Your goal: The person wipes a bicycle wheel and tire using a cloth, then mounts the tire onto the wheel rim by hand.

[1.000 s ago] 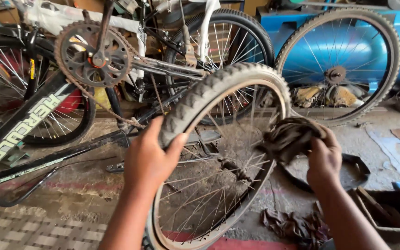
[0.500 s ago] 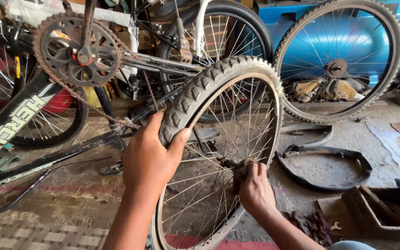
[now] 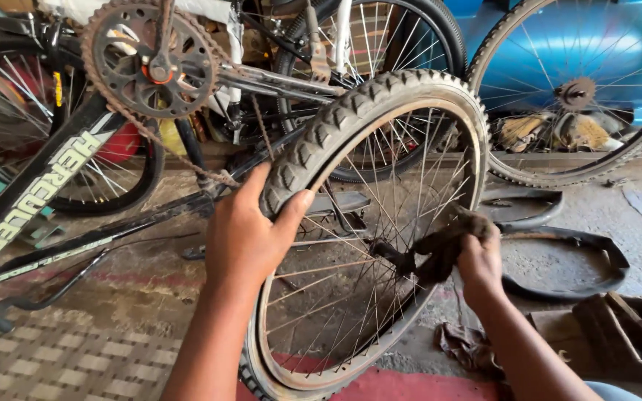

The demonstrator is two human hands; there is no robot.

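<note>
A bicycle wheel point(image 3: 380, 96) with a knobby black tyre, pale rim and thin spokes stands upright in front of me. My left hand point(image 3: 250, 234) grips the tyre at its upper left. My right hand point(image 3: 481, 263) holds a dark dirty rag point(image 3: 447, 241) against the wheel's right side, pressed toward the hub point(image 3: 388, 256).
An upturned black bicycle frame point(image 3: 53, 178) with a rusty chainring point(image 3: 150, 59) and chain lies at the left. A second wheel point(image 3: 581, 89) leans on a blue tank at the back right. An old tyre point(image 3: 566, 260), a wooden box point(image 3: 626, 327) and rags point(image 3: 469, 345) lie on the floor.
My right hand with the rag first dropped in from the wheel's right edge to the hub, then shifted back out to the right. The left hand kept its hold on the tyre.
</note>
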